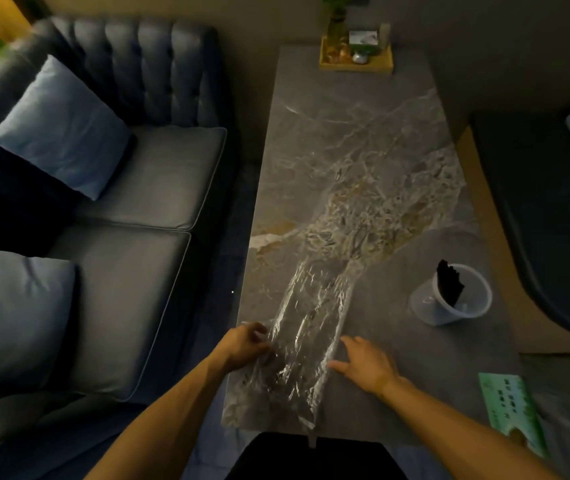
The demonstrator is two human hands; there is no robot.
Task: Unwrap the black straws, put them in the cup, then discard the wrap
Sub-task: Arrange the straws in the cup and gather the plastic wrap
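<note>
A bundle of black straws (449, 284) stands tilted in a clear plastic cup (469, 308) on the right of the marble table (356, 143). The clear plastic wrap (306, 334) lies spread lengthwise on the near part of the table, crinkled and shiny. My left hand (247, 342) pinches the wrap's left edge. Beside the wrap's right edge, my right hand (365, 363) hovers with fingers spread, its fingertips touching or nearly touching the wrap.
A dark sofa (120, 188) with pale blue cushions runs along the table's left side. A wooden tray (356, 60) with a plant and small items sits at the far end. A green card (510, 410) lies at the near right corner. Another seat (553, 237) is on the right.
</note>
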